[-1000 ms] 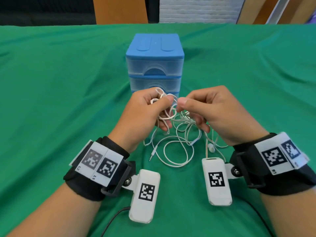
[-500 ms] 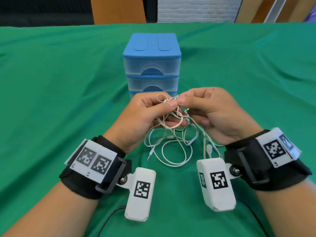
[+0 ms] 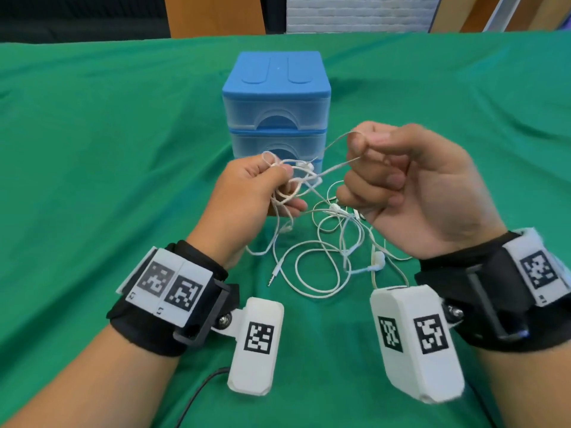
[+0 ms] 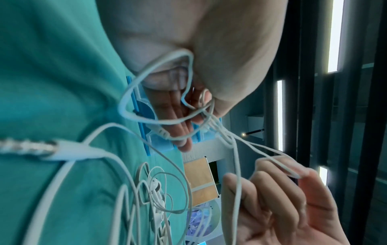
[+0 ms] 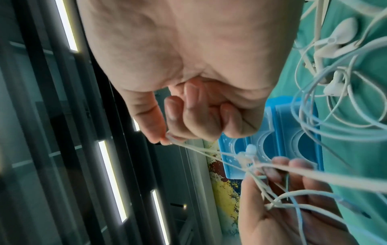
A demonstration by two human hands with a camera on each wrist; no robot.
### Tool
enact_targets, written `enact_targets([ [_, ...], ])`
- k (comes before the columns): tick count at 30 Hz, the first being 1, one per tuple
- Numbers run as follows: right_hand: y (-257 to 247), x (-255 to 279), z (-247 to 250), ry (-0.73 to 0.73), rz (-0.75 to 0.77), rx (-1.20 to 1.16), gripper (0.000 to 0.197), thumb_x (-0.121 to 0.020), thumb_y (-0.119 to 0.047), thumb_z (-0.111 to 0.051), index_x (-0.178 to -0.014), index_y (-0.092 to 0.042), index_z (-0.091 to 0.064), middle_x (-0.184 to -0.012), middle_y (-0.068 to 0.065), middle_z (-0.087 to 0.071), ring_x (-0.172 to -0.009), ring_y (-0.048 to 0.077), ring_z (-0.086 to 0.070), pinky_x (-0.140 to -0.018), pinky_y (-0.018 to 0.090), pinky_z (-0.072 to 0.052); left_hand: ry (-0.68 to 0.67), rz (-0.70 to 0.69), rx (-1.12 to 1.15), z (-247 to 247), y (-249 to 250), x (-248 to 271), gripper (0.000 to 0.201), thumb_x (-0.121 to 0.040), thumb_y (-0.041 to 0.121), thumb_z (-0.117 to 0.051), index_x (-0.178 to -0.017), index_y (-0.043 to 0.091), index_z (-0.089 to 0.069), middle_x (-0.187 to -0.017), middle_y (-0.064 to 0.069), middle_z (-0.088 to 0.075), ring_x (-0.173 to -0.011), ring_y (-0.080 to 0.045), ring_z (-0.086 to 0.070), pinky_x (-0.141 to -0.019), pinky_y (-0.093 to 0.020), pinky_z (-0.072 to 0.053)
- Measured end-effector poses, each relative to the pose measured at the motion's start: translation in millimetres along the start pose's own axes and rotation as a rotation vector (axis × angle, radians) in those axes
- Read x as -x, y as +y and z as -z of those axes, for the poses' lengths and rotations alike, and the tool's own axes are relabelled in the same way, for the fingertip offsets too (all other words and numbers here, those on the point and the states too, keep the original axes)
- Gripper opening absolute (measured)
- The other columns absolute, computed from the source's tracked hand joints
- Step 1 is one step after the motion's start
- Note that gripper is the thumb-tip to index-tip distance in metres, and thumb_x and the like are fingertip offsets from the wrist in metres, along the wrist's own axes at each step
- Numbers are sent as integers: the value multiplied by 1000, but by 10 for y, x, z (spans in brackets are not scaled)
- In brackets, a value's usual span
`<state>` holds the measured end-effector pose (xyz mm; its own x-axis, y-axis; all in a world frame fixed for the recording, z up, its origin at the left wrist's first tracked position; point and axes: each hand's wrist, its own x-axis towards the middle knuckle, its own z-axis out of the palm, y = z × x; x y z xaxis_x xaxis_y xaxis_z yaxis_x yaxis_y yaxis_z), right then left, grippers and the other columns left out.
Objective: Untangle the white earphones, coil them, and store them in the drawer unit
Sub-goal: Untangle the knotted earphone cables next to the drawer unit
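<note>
Across the whole scene lay a green cloth-covered table (image 3: 92, 149), and at its far middle stood a blue plastic drawer unit with clear drawer fronts (image 3: 276, 97), drawers closed. Near it, the right hand (image 3: 414, 193) pinched a loop of the tangled white wired earphones (image 3: 321, 257) between thumb and forefinger, drawn taut up and to the right. The left hand (image 3: 247, 196) gripped the knotted bundle. Loose coils, an earbud and the metal plug lay on the cloth between the wrists.

We see white earphones (image 3: 321, 261) at frame centre on a green-clothed tabletop (image 3: 108, 149). Above them, the drawer unit (image 3: 276, 97) has a blue top and clear drawers. Lower down, black wristbands (image 3: 148, 329) carry black-and-white checkered tags.
</note>
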<state>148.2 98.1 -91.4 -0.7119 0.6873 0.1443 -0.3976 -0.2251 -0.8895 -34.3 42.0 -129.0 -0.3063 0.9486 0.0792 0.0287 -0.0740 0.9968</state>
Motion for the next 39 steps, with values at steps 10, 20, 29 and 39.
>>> enact_targets([
  [10,-2,16,67,-129,75,-70,25,-80,-22,-66,-72,-13,-44,-74,1,-35,-64,16,-18,-63,36,-11,24,65,-129,2,-31,-21,24,-93,4,-56,-69,2,-55,-65,-9,-60,-57,-31,-71,-47,-28,-53],
  [20,64,-27,103,-29,-69,310,13,-86,-8,-54,-88,-4,-67,-45,-11,-30,-49,12,-8,-48,27,-7,4,17,-73,-62,85,67,35,-92,6,-60,-58,11,-65,-55,-6,-57,-50,-24,-63,-65,-60,-57],
  [29,82,3,39,-155,6,148,15,-79,-2,-46,-70,-11,-55,-58,2,-28,-57,19,-11,-55,38,-4,24,107,-184,2,-1,4,30,-90,7,-58,-61,5,-55,-70,-15,-64,-50,-27,-66,-57,-35,-52],
  [39,171,1,63,-336,50,356,46,-77,30,-27,-49,-4,-42,-60,4,-39,-60,17,-34,-60,21,-31,85,155,-179,29,-9,-16,15,-89,10,-54,-75,7,-58,-60,2,-58,-41,-22,-49,-45,-25,-40],
])
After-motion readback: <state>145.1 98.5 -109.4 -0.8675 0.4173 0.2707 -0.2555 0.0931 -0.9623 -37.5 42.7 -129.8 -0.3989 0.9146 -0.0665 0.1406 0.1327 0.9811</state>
